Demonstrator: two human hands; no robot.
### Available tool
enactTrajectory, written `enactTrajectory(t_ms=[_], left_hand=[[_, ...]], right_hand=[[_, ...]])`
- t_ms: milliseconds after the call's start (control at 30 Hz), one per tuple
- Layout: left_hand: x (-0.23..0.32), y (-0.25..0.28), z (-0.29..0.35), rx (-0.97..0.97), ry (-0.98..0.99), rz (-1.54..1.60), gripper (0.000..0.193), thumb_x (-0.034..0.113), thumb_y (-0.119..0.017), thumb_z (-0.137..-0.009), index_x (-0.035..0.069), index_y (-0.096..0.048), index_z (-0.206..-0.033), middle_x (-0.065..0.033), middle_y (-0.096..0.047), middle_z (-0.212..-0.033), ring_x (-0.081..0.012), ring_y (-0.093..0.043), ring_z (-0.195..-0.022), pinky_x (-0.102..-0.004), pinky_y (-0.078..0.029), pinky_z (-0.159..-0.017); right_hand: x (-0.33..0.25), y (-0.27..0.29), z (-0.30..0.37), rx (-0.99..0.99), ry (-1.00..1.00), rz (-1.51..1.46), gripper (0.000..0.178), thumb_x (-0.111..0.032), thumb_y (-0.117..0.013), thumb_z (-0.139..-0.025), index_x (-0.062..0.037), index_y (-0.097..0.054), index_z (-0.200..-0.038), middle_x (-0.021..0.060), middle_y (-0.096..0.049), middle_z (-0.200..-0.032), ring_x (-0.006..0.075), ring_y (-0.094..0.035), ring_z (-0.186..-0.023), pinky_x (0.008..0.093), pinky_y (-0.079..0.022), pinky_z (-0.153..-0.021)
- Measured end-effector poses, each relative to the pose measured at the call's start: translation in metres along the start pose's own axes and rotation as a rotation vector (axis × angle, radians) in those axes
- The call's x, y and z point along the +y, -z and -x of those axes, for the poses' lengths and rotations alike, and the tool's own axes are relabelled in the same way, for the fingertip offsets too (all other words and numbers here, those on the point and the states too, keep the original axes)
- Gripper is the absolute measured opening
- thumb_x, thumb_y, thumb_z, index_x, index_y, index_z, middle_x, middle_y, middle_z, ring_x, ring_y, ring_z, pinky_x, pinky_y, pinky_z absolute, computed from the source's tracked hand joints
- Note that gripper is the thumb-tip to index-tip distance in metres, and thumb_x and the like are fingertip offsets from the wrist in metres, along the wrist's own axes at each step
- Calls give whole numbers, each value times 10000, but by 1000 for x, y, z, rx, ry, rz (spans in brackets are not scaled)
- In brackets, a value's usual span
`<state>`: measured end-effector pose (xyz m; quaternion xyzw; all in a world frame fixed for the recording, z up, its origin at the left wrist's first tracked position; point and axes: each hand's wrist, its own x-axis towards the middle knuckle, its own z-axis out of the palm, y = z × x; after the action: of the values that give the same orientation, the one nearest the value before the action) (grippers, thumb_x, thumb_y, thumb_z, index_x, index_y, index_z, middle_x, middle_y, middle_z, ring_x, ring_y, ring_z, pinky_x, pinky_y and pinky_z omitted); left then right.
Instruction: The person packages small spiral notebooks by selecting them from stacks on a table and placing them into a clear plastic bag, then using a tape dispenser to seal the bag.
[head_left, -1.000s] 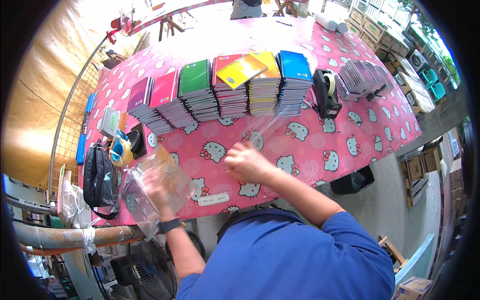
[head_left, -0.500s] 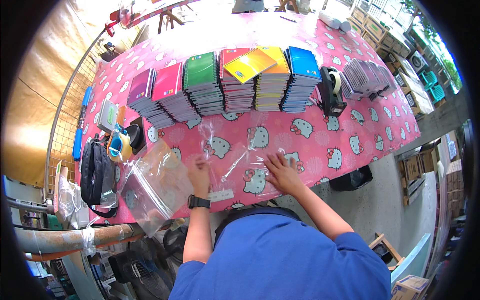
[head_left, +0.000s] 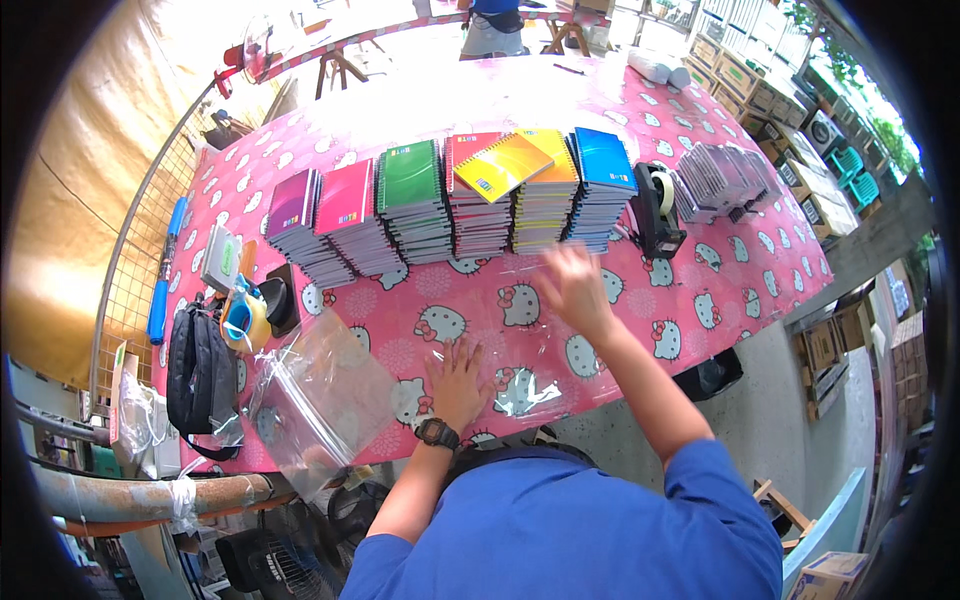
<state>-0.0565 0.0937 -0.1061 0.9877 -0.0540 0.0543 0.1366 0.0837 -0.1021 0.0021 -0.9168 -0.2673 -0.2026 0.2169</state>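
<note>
My left hand [head_left: 458, 386] lies flat with its fingers apart on a clear plastic bag [head_left: 528, 392] at the near edge of the table. My right hand [head_left: 577, 292] reaches farther out, beyond the bag's middle, slightly blurred, its fingers loosely apart with nothing seen in them. Just past it stand stacks of spiral notebooks: blue [head_left: 604, 160], yellow-orange [head_left: 556, 160], red [head_left: 468, 148], green [head_left: 410, 175], pink [head_left: 345, 198] and purple [head_left: 292, 205]. A loose yellow notebook [head_left: 502, 168] lies tilted across the red and yellow-orange stacks.
More clear plastic bags [head_left: 325, 400] lie left of my left hand. Beside them are a black pouch [head_left: 197, 365] and tape rolls [head_left: 245, 318]. A black tape dispenser [head_left: 657, 215] and plastic-wrapped packs [head_left: 725, 180] stand to the right on the pink tablecloth [head_left: 690, 290].
My left hand has moved right and gone from bent fingers to lying flat. My right hand has moved away from me toward the stacks. The view has tilted slightly upward.
</note>
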Motion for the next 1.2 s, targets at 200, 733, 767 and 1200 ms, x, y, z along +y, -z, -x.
enactTrajectory(t_ms=[200, 733, 767, 1200], left_hand=[[-8, 24, 0, 109, -7, 62, 634, 399, -595, -782, 139, -410, -1330, -112, -271, -1448, -339, -185, -1346, -653, -135, -1013], [-92, 83, 68, 652, 300, 566, 281, 85, -648, -715, 53, -620, -993, -153, -513, -1203, -352, -438, -1149, -432, -346, -971], [-94, 86, 70, 664, 325, 604, 277, 65, -642, -712, 56, -620, -989, -148, -516, -1201, -346, -447, -1140, -423, -356, -965], [-120, 111, 111, 795, 452, 548, 270, 28, -594, -716, 59, -627, -982, -137, -546, -1160, -307, -480, -1092, -403, -362, -953]], right_hand=[[-3, 6, -123, 14, 149, 385, 247, -226, -578, -798, -157, -628, -1029, 19, -625, -1053, 213, -529, -1057, 483, -284, -932], [-20, 31, -170, -63, 247, -110, 339, -137, -671, -693, -87, -629, -1026, 143, -624, -1097, 274, -559, -1084, 343, -421, -940], [-64, 3, -180, -43, 322, -297, 315, -116, -673, -698, -64, -633, -1006, 137, -637, -1056, 253, -570, -1058, 350, -430, -930], [-284, -174, -228, -13, 400, 184, 338, -156, -517, -819, 4, -515, -1117, 213, -526, -1151, 345, -481, -1095, 427, -433, -841]])
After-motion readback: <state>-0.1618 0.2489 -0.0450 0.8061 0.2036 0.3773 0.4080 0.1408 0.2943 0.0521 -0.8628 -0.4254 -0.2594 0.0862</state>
